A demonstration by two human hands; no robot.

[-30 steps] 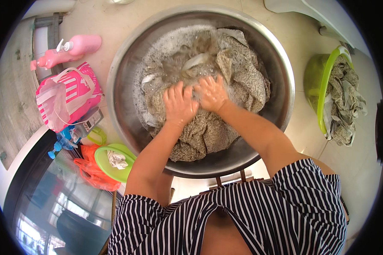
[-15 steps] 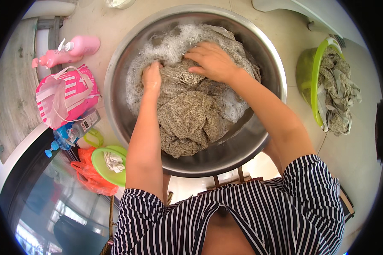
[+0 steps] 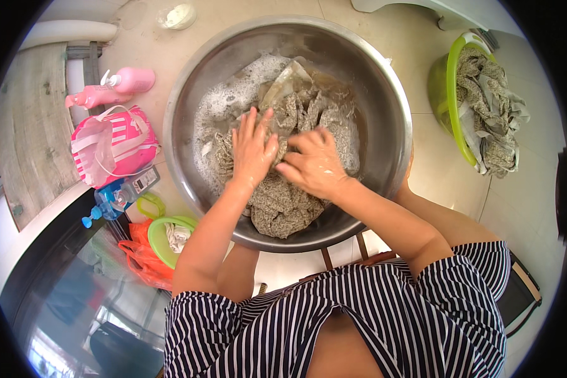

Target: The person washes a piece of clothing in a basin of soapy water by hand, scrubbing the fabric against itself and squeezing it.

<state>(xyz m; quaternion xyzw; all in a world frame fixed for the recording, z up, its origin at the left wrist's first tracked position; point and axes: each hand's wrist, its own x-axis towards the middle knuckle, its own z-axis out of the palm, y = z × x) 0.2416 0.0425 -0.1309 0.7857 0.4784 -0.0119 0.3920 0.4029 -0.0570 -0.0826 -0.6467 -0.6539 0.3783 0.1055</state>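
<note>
"What's nearest?"

"The striped shirt [image 3: 252,343], just below the metal basin [image 3: 384,126]. Beyond it, both bare hands are inside the basin, on a wet, speckled cloth [image 3: 282,211] heaped around its middle."

"And the fingers?"

"The left hand [image 3: 253,151] lies on the cloth, fingers spread and nearly straight. The right hand [image 3: 317,165] is just beside it, fingers partly bent and blurred; I can't tell whether they pinch a fold."

"What has just changed?"

"Half a second ago the left hand was curled at the cloth's edge, toward the basin's left wall. Now it's nearer the middle, close to the right one, and a pale, smooth part [image 3: 290,82] of the heap shows toward the basin's far side."

"Meaning?"

"I'd judge the handwork now falls on the middle of the heap, not its edge. Foam [image 3: 217,101] sits along the basin's left side."

"Outside it?"

"Left of the basin, a green bowl [image 3: 159,244] near, then a pink bag [image 3: 129,138], then a pink pump bottle [image 3: 135,80]. Right of its far half, a green tub [image 3: 444,94] holds more speckled cloth [image 3: 488,107]."
</note>
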